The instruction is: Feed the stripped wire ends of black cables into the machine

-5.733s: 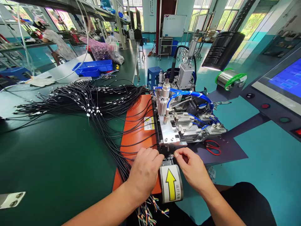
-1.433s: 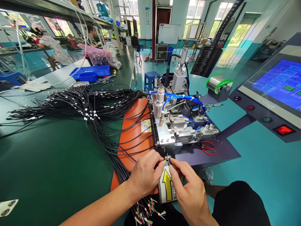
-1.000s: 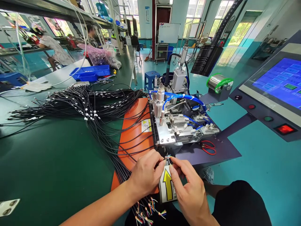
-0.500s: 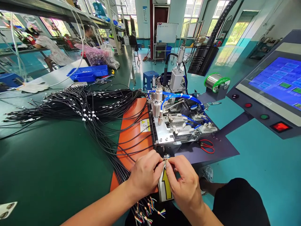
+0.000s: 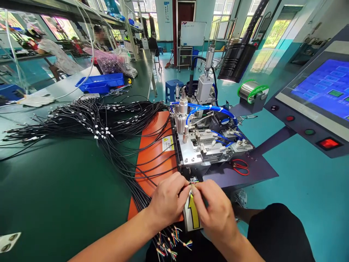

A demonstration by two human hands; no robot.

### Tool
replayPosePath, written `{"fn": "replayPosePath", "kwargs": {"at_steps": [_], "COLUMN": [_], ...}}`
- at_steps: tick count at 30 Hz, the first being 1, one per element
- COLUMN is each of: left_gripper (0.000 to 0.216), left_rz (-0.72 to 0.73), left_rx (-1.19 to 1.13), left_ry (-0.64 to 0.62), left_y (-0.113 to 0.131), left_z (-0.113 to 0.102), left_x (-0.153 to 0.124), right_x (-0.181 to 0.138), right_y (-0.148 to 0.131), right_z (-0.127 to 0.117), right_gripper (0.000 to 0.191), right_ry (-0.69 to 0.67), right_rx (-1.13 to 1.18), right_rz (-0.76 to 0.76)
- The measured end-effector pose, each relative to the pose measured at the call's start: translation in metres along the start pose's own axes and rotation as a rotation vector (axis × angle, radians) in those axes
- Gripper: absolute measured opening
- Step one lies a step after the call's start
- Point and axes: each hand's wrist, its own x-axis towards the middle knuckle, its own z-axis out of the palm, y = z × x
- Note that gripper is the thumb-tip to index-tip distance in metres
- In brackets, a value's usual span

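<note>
A dark green bench (image 5: 60, 189) fills the left of a bright workshop. At a far bench at the back left a person (image 5: 54, 54) bends over, and a blue tray (image 5: 100, 83) sits at the bench's far end. A wide fan of black cables (image 5: 89, 120) spreads across the green surface and runs onto an orange mat (image 5: 152, 153), with loose coloured wire tips (image 5: 171, 245) hanging off the near edge. The left hand (image 5: 167, 200) lies on the mat's near corner, with thumb and fingertips closed on a cable end (image 5: 192, 185). That end is held just in front of the metal machine (image 5: 203, 145) and above a yellow arrow label (image 5: 193, 214). The right hand (image 5: 215, 211) meets it from the other side, its fingers pinched on the same end. Behind are a blue stool (image 5: 171, 87) and a whiteboard (image 5: 193, 33). Further right, red scissors (image 5: 240, 166) lie beside the machine. A wire spool (image 5: 252, 91) and a blue screen (image 5: 324, 87) stand beyond. Some seconds earlier the hands were apart at the machine's front edge and the label showed whole. Now they touch over it and hide most of it.
</note>
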Motion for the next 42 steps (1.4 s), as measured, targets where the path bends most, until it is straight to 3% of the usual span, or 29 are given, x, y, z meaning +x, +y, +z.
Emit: {"fn": "replayPosePath", "kwargs": {"at_steps": [4, 7, 13, 21, 28, 42], "left_gripper": [0.017, 0.016, 0.017, 0.019, 0.021, 0.030], "left_rz": [-0.011, -0.020, -0.018, -0.017, -0.019, 0.024], "left_rx": [0.000, 0.005, 0.003, 0.006, -0.002, 0.038], "left_ry": [-0.014, -0.015, -0.034, -0.050, -0.136, -0.091], "left_y": [0.002, 0.002, 0.002, -0.001, -0.004, -0.014], "left_z": [-0.001, -0.001, -0.002, 0.000, -0.010, -0.009], "left_x": [0.001, 0.001, 0.001, 0.001, 0.003, 0.000], "right_x": [0.010, 0.017, 0.021, 0.022, 0.023, 0.025], "right_y": [0.014, 0.021, 0.019, 0.022, 0.029, 0.036], "right_z": [-0.019, -0.022, -0.013, -0.009, -0.004, 0.006], "right_gripper": [0.027, 0.030, 0.031, 0.035, 0.037, 0.037], "right_ry": [-0.065, -0.183, -0.201, -0.185, -0.139, -0.106], "right_rx": [0.293, 0.509, 0.643, 0.537, 0.492, 0.417], "right_rz": [0.403, 0.505, 0.503, 0.475, 0.470, 0.490]}}
